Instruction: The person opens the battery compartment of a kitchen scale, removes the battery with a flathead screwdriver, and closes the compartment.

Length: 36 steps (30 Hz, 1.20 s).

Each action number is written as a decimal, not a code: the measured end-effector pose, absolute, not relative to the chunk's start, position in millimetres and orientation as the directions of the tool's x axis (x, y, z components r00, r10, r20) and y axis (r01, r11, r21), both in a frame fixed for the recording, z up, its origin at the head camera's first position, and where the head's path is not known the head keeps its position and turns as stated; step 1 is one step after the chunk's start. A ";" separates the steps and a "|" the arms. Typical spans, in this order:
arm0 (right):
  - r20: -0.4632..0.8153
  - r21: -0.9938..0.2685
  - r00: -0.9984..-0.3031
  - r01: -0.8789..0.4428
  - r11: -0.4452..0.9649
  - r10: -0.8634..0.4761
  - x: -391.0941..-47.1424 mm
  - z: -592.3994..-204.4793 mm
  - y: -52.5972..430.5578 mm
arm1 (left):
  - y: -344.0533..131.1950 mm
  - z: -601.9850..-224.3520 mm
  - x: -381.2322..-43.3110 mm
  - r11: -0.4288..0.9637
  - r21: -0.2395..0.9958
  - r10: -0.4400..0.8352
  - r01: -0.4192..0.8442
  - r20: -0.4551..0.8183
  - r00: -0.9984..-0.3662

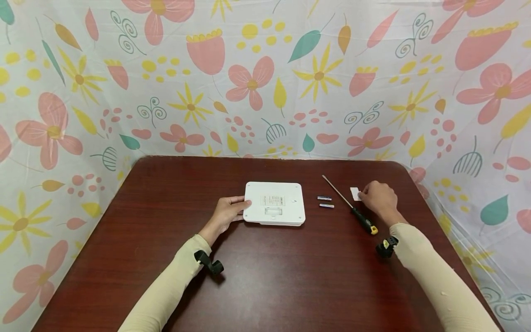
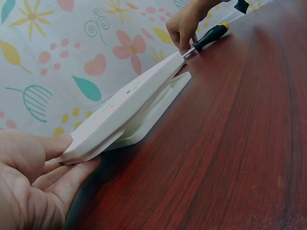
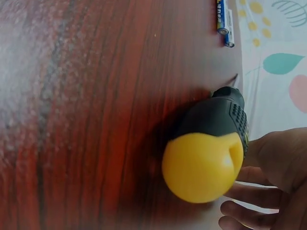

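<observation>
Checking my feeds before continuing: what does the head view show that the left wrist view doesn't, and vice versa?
Only head: two batteries and the small white piece at the right hand.
Only left wrist: the gap between the white device and the lower plate under it.
Both: the left hand holding the white device, the right hand and the screwdriver.

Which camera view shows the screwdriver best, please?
The head view, because the whole screwdriver lies there uncovered. The left wrist view shows its handle and some shaft; the right wrist view, mainly the yellow handle end, close up.
</observation>
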State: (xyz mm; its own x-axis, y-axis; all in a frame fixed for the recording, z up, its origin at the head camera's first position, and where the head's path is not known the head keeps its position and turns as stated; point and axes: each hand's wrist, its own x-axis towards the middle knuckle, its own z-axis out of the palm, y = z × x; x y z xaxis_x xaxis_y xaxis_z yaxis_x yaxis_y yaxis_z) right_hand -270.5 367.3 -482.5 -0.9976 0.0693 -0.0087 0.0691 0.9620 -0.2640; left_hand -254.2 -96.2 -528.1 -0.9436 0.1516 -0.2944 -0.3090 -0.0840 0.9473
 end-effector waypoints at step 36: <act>0.198 -0.367 -0.975 0.022 0.930 0.101 -267.5 -472.7 366.1 | -95.3 -528.8 -254.8 -0.096 0.946 0.153 -0.311 -0.294 -0.943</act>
